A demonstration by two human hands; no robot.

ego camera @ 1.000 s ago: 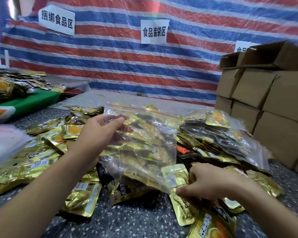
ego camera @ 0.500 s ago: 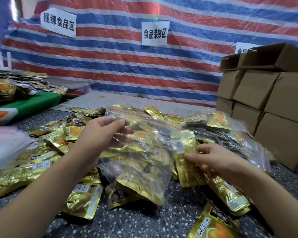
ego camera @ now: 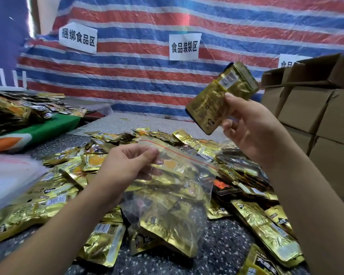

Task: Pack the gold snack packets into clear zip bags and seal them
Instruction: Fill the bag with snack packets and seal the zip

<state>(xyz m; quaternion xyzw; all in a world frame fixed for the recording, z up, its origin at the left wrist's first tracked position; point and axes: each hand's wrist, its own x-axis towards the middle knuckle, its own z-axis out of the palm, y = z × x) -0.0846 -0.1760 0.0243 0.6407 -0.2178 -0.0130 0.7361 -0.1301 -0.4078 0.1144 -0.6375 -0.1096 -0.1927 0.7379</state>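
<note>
While the clear zip bag (ego camera: 173, 187) is held up by its mouth edge in the left hand (ego camera: 125, 167), thumb and fingers pinched on the plastic near the red zip line, a gold snack packet (ego camera: 220, 98) is gripped in the right hand (ego camera: 254, 132), raised well above the bag. From the bag mouth, the packet lies at about 1 o'clock and higher; its long axis is tilted, with the barcode end up toward 1 o'clock and the lower end pointing down toward 7 o'clock, roughly at the opening. The right hand is judged to be the one that must bring it down. The bag is thin, soft, wrinkled film, already partly filled with packets and hanging limp. The packets are flat, shiny foil pouches, slippery by appearance. Many loose packets (ego camera: 266, 233) are spread on the speckled counter (ego camera: 228, 253).
</note>
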